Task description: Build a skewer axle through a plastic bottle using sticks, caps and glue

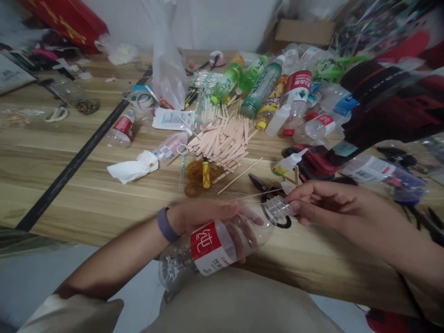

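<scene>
My left hand [208, 212] is wrapped round a clear plastic bottle [256, 238] with a red and white label. The bottle lies on its side, its base toward my body and its neck pointing right. At the mouth, my right hand [319, 208] has thumb and fingers pinched together; what is between them is too small to make out. Black-handled scissors [258, 182] lie just behind the bottle's neck, partly covered by it. Beyond the fingertips stands a small glue bottle [289, 163] with a pointed nozzle.
Flat wooden sticks [222, 141] are heaped mid-table, with rubber bands [195, 175] and a yellow-handled tool [206, 174] in front. Several bottles crowd behind, among them a green bottle [262, 88]. A red and black power tool [378, 108] stands at right. Crumpled tissue [133, 167] lies left.
</scene>
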Available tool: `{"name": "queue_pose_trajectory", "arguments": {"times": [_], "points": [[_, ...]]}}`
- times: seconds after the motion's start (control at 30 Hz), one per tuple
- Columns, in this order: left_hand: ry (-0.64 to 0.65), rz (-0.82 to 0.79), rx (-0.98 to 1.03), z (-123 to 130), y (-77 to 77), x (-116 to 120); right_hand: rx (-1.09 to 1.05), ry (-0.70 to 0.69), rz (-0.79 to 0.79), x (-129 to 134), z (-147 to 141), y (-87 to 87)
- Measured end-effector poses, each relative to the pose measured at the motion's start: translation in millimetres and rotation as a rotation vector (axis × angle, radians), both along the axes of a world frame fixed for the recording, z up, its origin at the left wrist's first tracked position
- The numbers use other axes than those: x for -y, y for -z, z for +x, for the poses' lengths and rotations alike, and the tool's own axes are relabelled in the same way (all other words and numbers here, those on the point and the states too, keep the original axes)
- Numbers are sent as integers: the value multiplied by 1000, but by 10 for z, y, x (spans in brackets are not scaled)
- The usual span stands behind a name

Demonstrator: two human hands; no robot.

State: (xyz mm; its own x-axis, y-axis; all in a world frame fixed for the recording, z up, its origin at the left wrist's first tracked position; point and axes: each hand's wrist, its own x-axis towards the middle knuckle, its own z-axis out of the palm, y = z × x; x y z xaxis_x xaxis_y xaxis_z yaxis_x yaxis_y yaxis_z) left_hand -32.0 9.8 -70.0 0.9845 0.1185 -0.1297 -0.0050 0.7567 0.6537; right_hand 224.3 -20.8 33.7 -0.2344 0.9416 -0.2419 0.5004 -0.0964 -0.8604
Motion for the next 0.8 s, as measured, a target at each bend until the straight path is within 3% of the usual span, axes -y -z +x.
{"name": "queue_pose_trajectory", "arguments": {"times": [0.13, 0.3, 0.5, 0.67, 0.8], "points": [[0, -138, 56, -9, 16, 16, -4, -19, -5, 23, 0, -32], [-3, -125, 57, -4, -25, 25, -3, -48, -22, 50, -41, -84], [-27, -83, -28, -19, -162, 79, 76, -298, 32, 98, 54, -94], [17, 54, -36, 32, -256, 77, 122, -572, 33, 55, 106, -76], [58, 194, -21, 109, -334, 36, 98, -691, 27, 30, 83, -36]]}}
